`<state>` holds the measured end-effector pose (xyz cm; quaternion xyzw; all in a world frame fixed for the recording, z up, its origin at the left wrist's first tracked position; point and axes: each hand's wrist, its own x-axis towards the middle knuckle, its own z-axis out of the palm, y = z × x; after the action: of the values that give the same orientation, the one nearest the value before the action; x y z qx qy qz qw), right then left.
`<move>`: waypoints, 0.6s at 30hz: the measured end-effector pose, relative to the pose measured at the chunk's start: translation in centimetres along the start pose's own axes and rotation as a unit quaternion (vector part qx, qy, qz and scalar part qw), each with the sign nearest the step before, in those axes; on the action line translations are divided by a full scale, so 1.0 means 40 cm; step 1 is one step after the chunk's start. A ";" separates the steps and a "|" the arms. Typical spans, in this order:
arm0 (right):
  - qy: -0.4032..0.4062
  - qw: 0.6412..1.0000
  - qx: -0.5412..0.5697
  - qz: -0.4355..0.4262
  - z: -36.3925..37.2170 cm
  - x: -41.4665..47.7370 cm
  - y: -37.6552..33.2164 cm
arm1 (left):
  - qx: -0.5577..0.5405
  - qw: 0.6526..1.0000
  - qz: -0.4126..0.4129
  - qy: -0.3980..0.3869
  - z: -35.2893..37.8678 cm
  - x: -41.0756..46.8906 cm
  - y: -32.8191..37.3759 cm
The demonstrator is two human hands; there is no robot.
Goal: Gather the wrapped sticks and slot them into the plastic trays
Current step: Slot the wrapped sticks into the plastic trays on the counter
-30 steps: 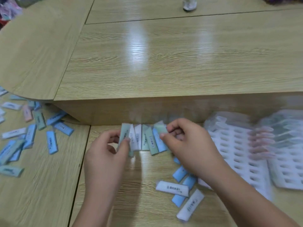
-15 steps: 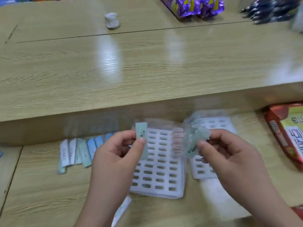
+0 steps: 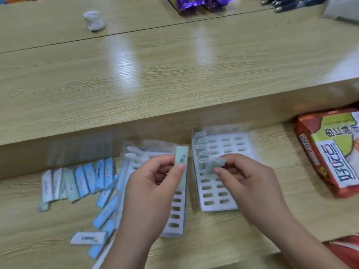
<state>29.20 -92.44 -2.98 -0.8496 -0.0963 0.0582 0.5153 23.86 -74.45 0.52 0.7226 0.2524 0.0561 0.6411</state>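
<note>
My left hand (image 3: 153, 189) pinches one pale green wrapped stick (image 3: 181, 155) upright between thumb and fingers, above the left plastic tray (image 3: 175, 216). My right hand (image 3: 244, 183) pinches a few pale green sticks (image 3: 216, 165) over the right plastic tray (image 3: 223, 193). Both white trays lie flat on the lower table and show rows of slots. A row of blue, white and green wrapped sticks (image 3: 77, 181) leans against the step to the left. More blue and white sticks (image 3: 104, 212) lie loose beside the left tray.
A raised wooden tabletop (image 3: 174, 74) runs behind the trays. A red and green snack packet (image 3: 330, 152) lies at the right. Purple packets (image 3: 198, 1) and a crumpled white wad (image 3: 94, 20) sit far back. Something red (image 3: 343, 249) pokes in at the bottom right.
One second ago both hands held the row of sticks against the step. They have since come away to the trays on the right, each pinching green sticks.
</note>
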 end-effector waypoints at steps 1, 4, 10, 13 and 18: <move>-0.003 1.000 -0.012 -0.013 0.009 0.005 0.006 | 0.000 1.000 0.002 0.002 0.002 0.001 0.000; -0.008 0.995 -0.079 -0.054 0.017 0.020 0.021 | 0.004 1.000 0.006 0.007 0.004 0.006 -0.002; -0.011 0.975 -0.184 -0.127 0.011 0.026 0.016 | -0.006 1.000 0.008 -0.012 0.000 0.006 0.000; -0.028 0.959 -0.238 -0.149 0.010 0.024 0.010 | -0.007 1.000 0.012 -0.026 -0.003 0.005 0.000; -0.084 0.934 -0.335 -0.086 0.005 0.040 -0.014 | 0.006 0.999 0.030 -0.045 -0.013 0.005 0.001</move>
<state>30.65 -91.67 -2.57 -0.9533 -0.2262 0.0493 0.1938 23.83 -73.93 0.60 0.7358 0.2016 0.0411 0.6452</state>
